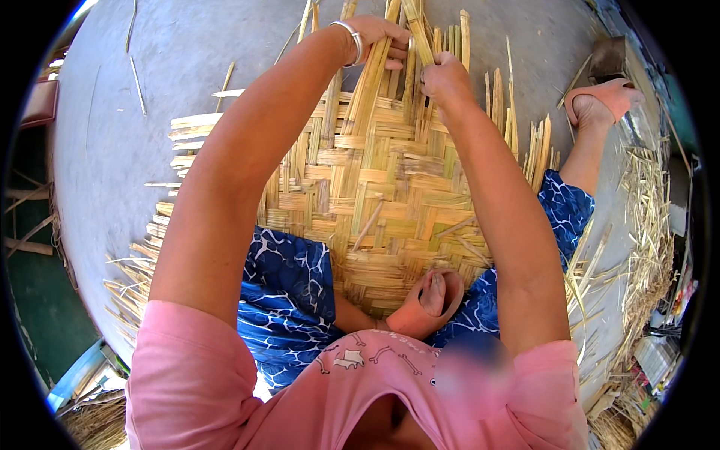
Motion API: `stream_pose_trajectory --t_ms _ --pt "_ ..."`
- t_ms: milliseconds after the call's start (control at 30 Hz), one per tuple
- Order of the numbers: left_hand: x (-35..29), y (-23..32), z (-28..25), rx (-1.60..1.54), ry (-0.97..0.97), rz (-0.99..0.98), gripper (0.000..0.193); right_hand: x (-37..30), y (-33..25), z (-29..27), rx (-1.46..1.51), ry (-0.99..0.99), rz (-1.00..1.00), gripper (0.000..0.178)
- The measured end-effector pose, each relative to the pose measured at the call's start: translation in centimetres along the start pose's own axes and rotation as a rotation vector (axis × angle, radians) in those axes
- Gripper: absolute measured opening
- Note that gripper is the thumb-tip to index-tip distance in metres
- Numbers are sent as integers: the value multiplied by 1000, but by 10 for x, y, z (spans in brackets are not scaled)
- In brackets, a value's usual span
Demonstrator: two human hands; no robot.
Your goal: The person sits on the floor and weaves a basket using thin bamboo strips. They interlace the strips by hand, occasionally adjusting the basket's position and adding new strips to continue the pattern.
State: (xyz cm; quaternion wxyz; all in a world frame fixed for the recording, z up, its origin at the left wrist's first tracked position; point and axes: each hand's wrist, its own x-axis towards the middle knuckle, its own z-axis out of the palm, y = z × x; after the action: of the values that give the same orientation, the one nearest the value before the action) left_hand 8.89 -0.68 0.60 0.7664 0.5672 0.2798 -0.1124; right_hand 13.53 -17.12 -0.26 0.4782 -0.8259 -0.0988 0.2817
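Observation:
A mat (375,187) woven from flat, yellow-green split-reed strips lies on the floor between my legs, its loose strip ends sticking out at the far edge and sides. Both arms stretch to that far edge. My left hand (381,36), with a silvery bangle at the wrist, has its fingers curled round upright strips there. Just to its right, my right hand (448,81) is closed in a pinch on a raised reed strip (417,30) that slants up and to the left. The far ends of these strips run out of the picture.
My foot in an orange slipper (420,311) rests on the mat's near part; the other slipper (606,99) is on the floor at far right, near a brick-like block (607,56). Loose straw (641,225) lines the right side. A dark green panel (45,292) stands at left.

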Motion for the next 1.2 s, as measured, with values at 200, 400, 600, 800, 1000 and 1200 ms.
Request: stream_pose_trajectory --t_ms 200,400,600,800,1000,1200 --pt "7 10 24 232 82 -208 27 -11 0 -5 298 5 46 29" --pt "2 1 17 52 44 -37 26 -26 0 -11 627 -1 89 32" --pt "-6 6 14 -88 -71 129 34 -26 -3 -21 456 -149 47 29" --pt "-20 15 -3 -398 58 540 37 -9 -2 -30 111 -278 -16 27" --pt "-66 2 -32 -247 540 437 24 -10 -22 -48 -233 -309 -122 26" --pt "-100 -40 -53 -226 700 325 19 -20 -16 -60 -751 -274 -321 22"
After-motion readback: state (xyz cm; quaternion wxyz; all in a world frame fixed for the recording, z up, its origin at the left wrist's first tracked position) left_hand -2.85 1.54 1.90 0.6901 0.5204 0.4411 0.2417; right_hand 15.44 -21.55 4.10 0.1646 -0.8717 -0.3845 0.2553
